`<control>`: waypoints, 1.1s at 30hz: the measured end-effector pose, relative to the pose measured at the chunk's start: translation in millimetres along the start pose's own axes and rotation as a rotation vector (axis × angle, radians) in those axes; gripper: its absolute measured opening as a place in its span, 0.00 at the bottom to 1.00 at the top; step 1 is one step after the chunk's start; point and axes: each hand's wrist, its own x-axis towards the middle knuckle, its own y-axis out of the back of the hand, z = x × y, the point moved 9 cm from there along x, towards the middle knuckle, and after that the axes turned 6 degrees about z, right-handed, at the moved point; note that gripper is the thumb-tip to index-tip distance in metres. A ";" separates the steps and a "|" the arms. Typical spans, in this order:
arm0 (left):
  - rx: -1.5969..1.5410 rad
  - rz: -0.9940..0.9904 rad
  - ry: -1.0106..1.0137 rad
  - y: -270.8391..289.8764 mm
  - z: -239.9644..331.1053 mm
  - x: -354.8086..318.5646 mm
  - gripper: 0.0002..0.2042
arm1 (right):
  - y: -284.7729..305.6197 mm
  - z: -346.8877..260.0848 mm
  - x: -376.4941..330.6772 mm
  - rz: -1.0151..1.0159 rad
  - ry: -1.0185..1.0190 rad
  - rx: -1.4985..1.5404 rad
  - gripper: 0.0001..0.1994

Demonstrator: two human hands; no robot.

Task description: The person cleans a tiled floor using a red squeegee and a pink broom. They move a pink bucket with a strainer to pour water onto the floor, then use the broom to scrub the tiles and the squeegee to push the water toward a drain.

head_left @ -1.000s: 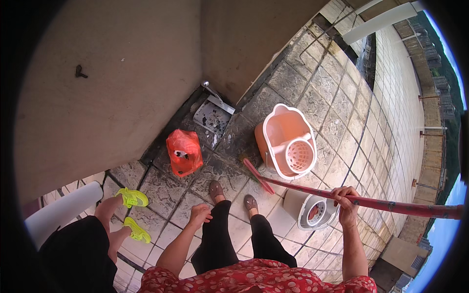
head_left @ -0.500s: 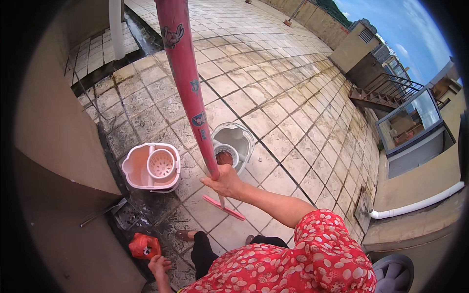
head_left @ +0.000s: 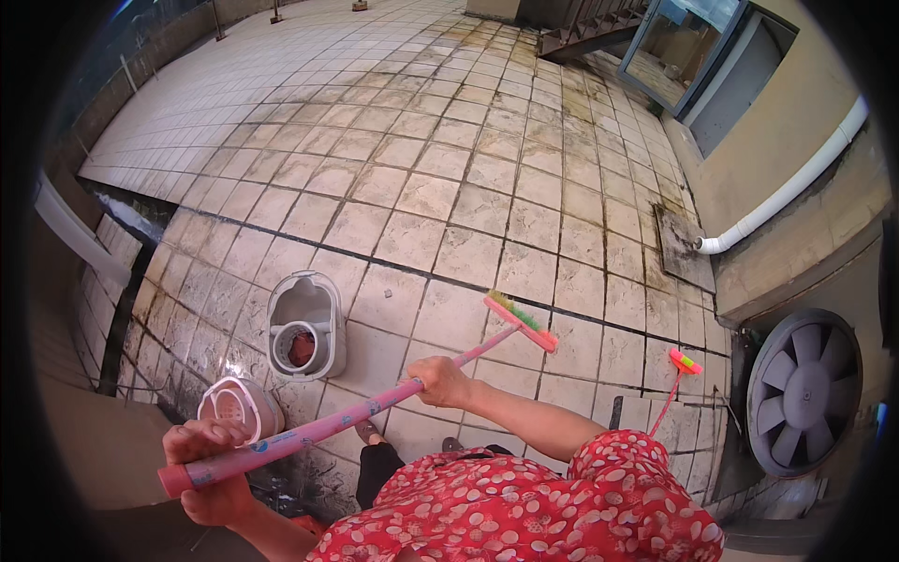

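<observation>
Left hand (head_left: 211, 468) wrapped around the butt end of a pink broom (head_left: 375, 405), fingers (head_left: 201, 433) curled closed over the handle, low left in the head view. Right hand (head_left: 440, 379) gripping the same handle further up, around the middle, fingers closed on it. Handle slanted from lower left up to the right, held clear of the floor (head_left: 449, 187). Brush head (head_left: 521, 321) at the far end: pink block, green and yellowish bristles, above a tile just ahead of the right hand; cannot tell whether touching the floor.

Grey mop bucket (head_left: 306, 325) on the tiles left of the handle, round wringer opening with something reddish inside. Pink-and-white bucket (head_left: 239, 409) nearer the left hand, just beside the handle, part hidden by it. The two buckets close together, not touching.

Second brush with a thin pink stick and a pink-green head (head_left: 685, 361) leaning at right, near a large grey fan housing (head_left: 803, 391). White drainpipe (head_left: 787, 187) along the beige wall at upper right. Dark drain channel (head_left: 140, 220) crossing the tiles at left. Red floral sleeve (head_left: 581, 496) at bottom edge.
</observation>
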 end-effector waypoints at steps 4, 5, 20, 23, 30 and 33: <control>-0.125 -0.072 0.118 -53.2 -71.3 31.9 0.16 | 42.5 67.5 -16.1 0.001 -0.160 -0.027 0.04; -0.176 -0.089 0.139 -58.1 -79.2 43.4 0.15 | 57.5 66.7 -16.1 0.100 -0.126 -0.052 0.04; -0.730 -0.715 0.508 -380.0 -353.5 243.8 0.16 | 341.4 268.5 -91.3 0.579 -0.729 -0.387 0.11; -0.739 -0.751 0.570 -457.8 -399.8 254.1 0.19 | 389.5 320.4 -112.0 0.564 -0.822 -0.302 0.12; -0.702 -0.900 0.536 -596.4 -470.8 299.3 0.28 | 471.9 456.5 -84.0 0.573 -0.718 -0.278 0.14; -0.684 -0.885 0.493 -614.8 -496.4 323.1 0.26 | 488.7 519.8 -48.4 0.396 -0.705 -0.329 0.16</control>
